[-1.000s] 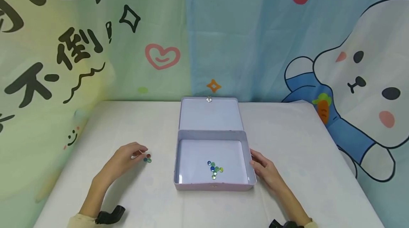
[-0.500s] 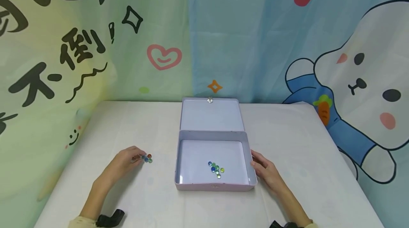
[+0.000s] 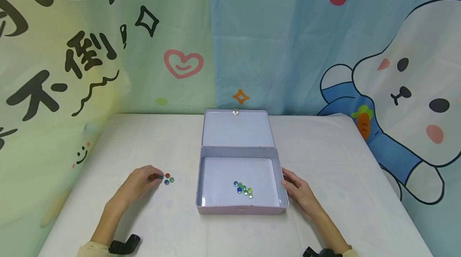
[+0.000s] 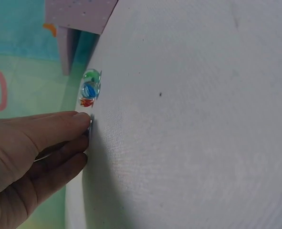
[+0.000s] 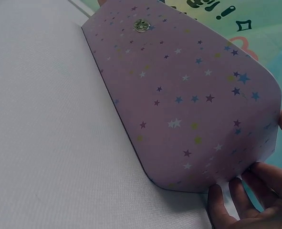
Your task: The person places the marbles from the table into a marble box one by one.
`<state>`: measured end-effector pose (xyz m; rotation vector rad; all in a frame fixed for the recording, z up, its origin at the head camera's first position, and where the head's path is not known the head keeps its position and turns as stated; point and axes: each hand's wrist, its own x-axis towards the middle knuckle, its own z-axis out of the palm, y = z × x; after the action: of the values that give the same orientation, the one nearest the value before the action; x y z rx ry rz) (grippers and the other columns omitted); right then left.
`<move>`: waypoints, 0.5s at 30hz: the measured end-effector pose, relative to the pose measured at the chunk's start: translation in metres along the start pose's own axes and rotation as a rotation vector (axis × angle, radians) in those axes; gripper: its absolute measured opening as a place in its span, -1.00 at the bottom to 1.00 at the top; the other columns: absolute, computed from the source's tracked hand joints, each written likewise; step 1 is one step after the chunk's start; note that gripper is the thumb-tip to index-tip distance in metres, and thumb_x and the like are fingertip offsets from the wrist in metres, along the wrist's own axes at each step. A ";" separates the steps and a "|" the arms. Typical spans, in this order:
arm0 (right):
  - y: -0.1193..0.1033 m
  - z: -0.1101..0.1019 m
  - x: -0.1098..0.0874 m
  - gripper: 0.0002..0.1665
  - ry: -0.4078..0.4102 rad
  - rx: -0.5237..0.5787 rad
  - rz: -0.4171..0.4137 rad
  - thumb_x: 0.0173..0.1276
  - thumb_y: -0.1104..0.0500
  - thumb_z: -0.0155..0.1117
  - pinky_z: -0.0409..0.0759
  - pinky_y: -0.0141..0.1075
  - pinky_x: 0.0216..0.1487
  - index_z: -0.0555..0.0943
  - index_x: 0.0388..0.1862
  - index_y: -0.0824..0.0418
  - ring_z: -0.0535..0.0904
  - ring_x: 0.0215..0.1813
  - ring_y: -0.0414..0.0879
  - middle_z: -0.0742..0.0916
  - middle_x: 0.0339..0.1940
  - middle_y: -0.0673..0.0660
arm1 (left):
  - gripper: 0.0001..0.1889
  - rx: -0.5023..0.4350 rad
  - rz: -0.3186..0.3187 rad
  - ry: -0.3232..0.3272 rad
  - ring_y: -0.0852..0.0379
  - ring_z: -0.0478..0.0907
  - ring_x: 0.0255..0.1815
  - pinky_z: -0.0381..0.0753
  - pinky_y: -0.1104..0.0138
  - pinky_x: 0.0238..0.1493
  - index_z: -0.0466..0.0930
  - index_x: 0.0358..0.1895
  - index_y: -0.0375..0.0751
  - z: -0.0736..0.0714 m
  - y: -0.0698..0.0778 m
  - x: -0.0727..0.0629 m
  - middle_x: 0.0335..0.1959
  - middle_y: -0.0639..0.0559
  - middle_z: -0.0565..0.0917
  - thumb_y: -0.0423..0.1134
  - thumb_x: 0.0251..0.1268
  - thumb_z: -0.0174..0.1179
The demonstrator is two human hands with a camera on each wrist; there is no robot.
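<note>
From the head camera, a shallow lilac metal tin (image 3: pixel 239 209) with rounded corners sits in the lower middle of the frame on the white cloth-covered table (image 3: pixel 342 161), its hinged lid (image 3: pixel 235 129) lying open and flat towards the backdrop. A cluster of small glossy glass beads (image 3: pixel 243 189) rests on the tin's smooth floor. Left of the tin, three loose glass beads, red, blue and green (image 3: pixel 168 178), lie on the cloth just beside the left hand (image 3: pixel 138 183), whose thumb and fingertips pinch a further small bead (image 3: pixel 159 176). The right hand (image 3: pixel 300 193) rests against the tin's right wall, fingers relaxed, seemingly to steady it.

In the left wrist view, at the left edge, the fingertips (image 4: pixel 81 119) close on the bead (image 4: pixel 89 125) against the finely woven cloth; the red, blue and green beads (image 4: pixel 89 89) line up just above.

The right wrist view shows the tin's star-printed outer side (image 5: pixel 188 105) with a small metal clasp (image 5: pixel 141 25); at lower right, loosely curled fingers (image 5: pixel 241 195) touch its edge without gripping it.
</note>
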<state>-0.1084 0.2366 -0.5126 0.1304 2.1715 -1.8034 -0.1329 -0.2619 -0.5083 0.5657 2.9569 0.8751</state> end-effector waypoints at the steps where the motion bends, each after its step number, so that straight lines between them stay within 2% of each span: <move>1: 0.000 0.000 0.000 -0.32 0.001 0.002 -0.003 0.47 0.13 0.06 0.44 -0.60 0.11 0.19 0.50 0.29 0.44 0.07 -0.58 0.35 0.46 0.38 | -0.84 0.002 0.001 -0.001 0.19 0.62 -0.34 0.64 0.36 -0.25 0.70 -0.23 -0.23 0.000 0.000 0.000 -0.32 0.05 0.71 -0.45 0.09 0.36; 7: 0.000 0.001 -0.001 -0.33 0.000 0.020 -0.023 0.46 0.16 0.06 0.46 -0.62 0.06 0.20 0.48 0.33 0.46 0.06 -0.56 0.36 0.44 0.41 | -0.84 0.002 0.007 0.002 0.21 0.61 -0.34 0.63 0.36 -0.25 0.69 -0.23 -0.22 0.001 -0.002 0.000 -0.33 0.06 0.71 -0.44 0.09 0.36; 15: 0.001 0.001 -0.001 -0.34 -0.002 0.023 -0.026 0.47 0.16 0.06 0.46 -0.62 0.07 0.20 0.48 0.32 0.46 0.06 -0.55 0.36 0.44 0.40 | -0.84 -0.010 -0.039 0.003 0.18 0.63 -0.30 0.65 0.34 -0.22 0.69 -0.20 -0.23 0.002 -0.002 -0.002 -0.30 0.04 0.72 -0.39 0.13 0.35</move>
<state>-0.1069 0.2359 -0.5130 0.1063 2.1619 -1.8419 -0.1314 -0.2629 -0.5111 0.5052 2.9540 0.8881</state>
